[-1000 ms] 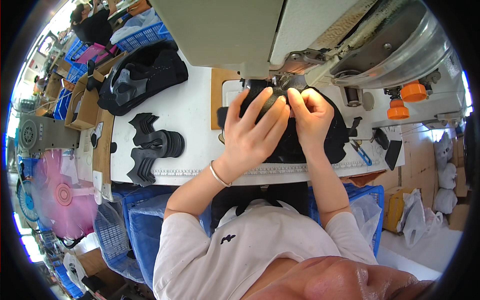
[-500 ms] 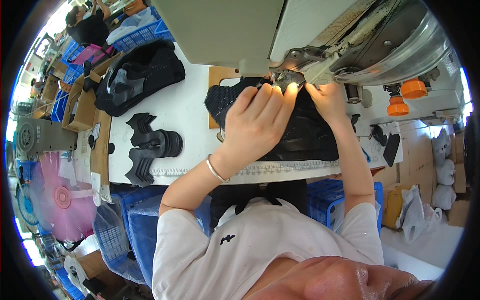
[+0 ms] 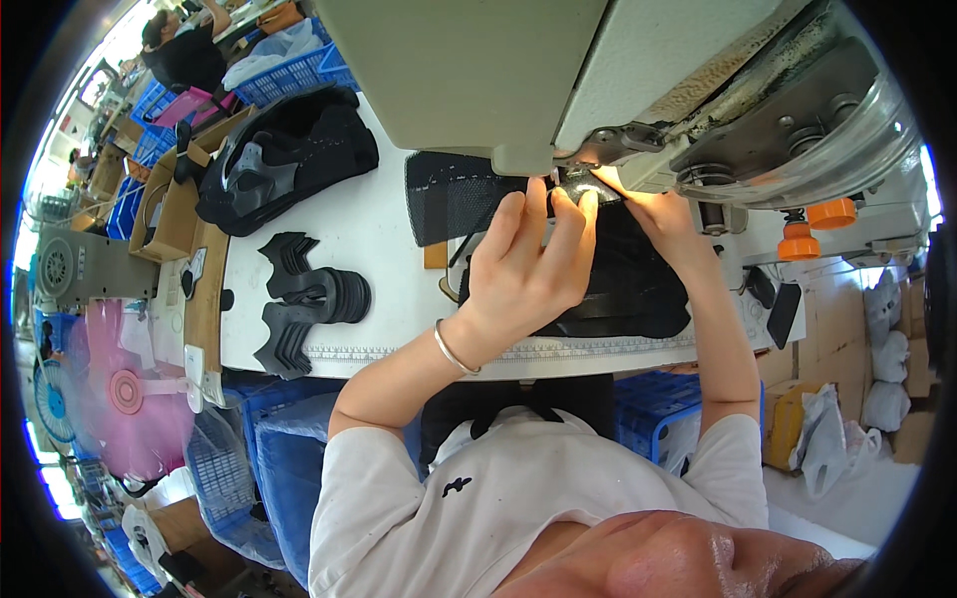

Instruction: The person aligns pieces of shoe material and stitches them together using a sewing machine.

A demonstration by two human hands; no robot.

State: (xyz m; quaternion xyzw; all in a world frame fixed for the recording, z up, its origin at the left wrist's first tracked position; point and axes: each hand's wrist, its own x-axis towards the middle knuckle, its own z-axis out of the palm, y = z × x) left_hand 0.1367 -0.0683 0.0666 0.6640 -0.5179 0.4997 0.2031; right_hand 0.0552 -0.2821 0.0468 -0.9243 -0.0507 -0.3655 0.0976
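Observation:
A piece of black mesh fabric (image 3: 449,199) lies under the head of a sewing machine (image 3: 478,70), its squared end spread to the left. My left hand (image 3: 528,264), a bangle on its wrist, has bent fingers gathered on this work beside the lit needle area. The fingertips of my right hand (image 3: 666,221) pinch the work's edge from the other side. Between my forearms, more of the black material (image 3: 628,294) lies bunched toward the table's front edge. The machine's head and my fingers hide the stitching point.
Stacked black cut pieces (image 3: 309,299) and a black bundle with a moulded part (image 3: 284,164) lie left on the white table (image 3: 399,309). A ruler strip (image 3: 399,355) runs along its front edge. A pink fan (image 3: 125,392) and blue crates (image 3: 658,399) stand below; a dark phone-like slab (image 3: 785,314) lies right.
The mesh fabric's left end has swung round and lies flatter, covering more of the wooden board. My left hand's fingers have loosened and spread a little. The whole view has shifted slightly.

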